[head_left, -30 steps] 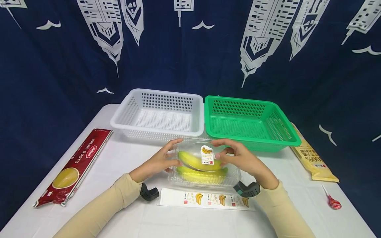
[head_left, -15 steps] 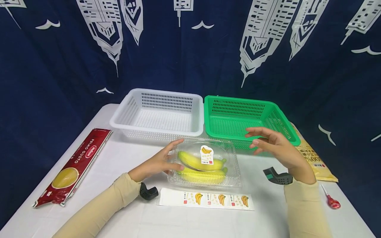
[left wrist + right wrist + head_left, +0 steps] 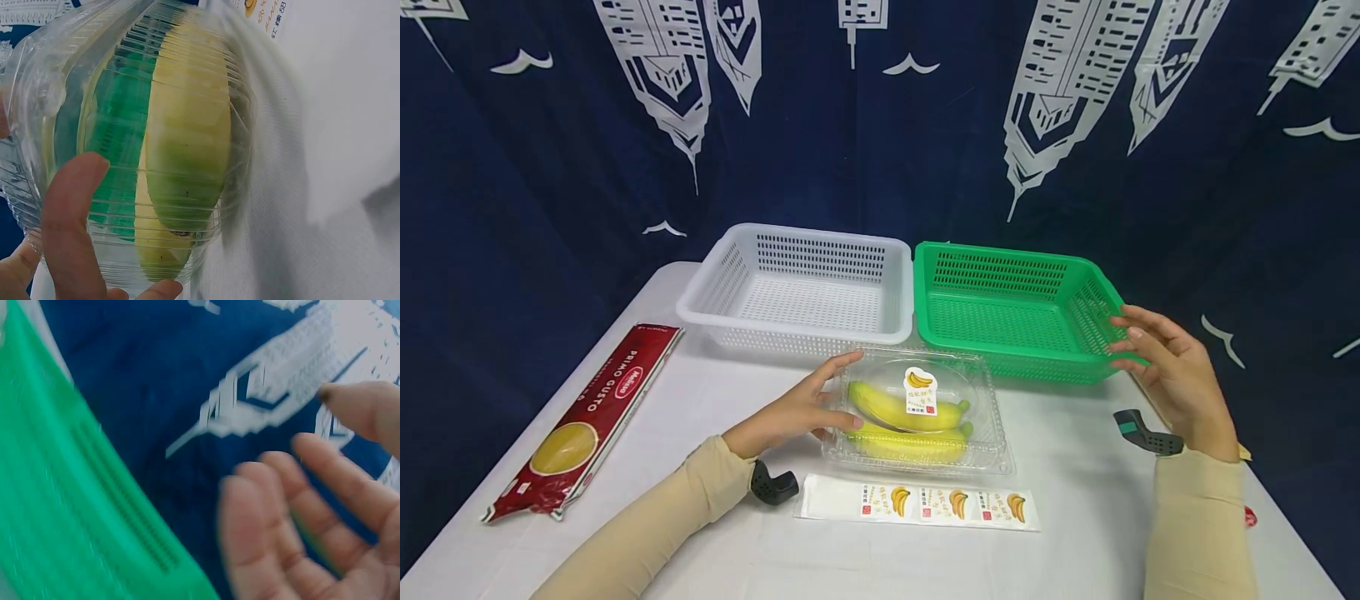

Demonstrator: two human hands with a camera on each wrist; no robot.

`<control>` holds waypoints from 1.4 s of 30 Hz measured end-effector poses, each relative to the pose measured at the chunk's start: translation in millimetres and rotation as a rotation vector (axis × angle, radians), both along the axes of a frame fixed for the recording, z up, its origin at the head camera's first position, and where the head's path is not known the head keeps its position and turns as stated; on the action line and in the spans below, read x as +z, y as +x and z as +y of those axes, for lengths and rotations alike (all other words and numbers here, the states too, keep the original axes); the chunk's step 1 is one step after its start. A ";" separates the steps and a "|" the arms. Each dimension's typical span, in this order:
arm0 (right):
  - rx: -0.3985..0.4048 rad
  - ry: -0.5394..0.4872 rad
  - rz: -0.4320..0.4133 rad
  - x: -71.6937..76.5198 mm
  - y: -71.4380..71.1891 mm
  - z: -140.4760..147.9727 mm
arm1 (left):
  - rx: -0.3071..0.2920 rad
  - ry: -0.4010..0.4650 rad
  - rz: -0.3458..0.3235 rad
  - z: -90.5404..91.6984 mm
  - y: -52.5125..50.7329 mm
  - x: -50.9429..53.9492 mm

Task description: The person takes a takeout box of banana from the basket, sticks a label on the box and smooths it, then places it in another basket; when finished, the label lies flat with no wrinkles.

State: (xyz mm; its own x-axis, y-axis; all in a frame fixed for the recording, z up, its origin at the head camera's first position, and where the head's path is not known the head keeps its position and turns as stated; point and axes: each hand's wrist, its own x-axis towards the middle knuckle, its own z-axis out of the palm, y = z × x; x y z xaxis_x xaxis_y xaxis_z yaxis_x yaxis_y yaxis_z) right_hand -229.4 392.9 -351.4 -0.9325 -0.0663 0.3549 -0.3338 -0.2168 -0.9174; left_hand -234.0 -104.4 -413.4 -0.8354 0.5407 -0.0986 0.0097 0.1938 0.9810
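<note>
A clear plastic clamshell box (image 3: 982, 417) stands in the middle of the table, lid down, with yellow-green bananas (image 3: 910, 446) inside. On its lid is a white banana sticker (image 3: 921, 393). My left hand (image 3: 786, 417) holds the box's left end, fingers and thumb spread around it. The left wrist view has the thumb (image 3: 72, 219) against the ribbed wall, close to the bananas. Off to the right, my right hand (image 3: 1183, 379) is beside the green basket's (image 3: 1022, 367) right end, fingers loosely bent and holding nothing. Whether it touches the rim I cannot tell.
A white basket (image 3: 797, 335) adjoins the green one behind the box. A strip of banana stickers (image 3: 835, 500) lies in front. At left is a red spaghetti pack (image 3: 602, 392). My right arm mostly hides a yellow packet (image 3: 1244, 452) and a red lollipop (image 3: 1250, 517).
My right hand has left the box and sticker and moved right, past the green basket's front to its right end. My left hand has stayed on the box.
</note>
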 end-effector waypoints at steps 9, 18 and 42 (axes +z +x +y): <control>-0.649 -0.211 0.019 -28.0 -12.9 10.9 | -0.003 0.023 -0.010 -0.8 0.2 -0.1; -0.830 -0.124 -0.094 -58.4 -22.8 23.3 | -0.021 0.029 -0.014 0.3 0.0 -1.1; -0.468 -0.031 -0.270 -72.7 -26.5 22.6 | -0.005 0.038 -0.034 1.7 3.7 3.1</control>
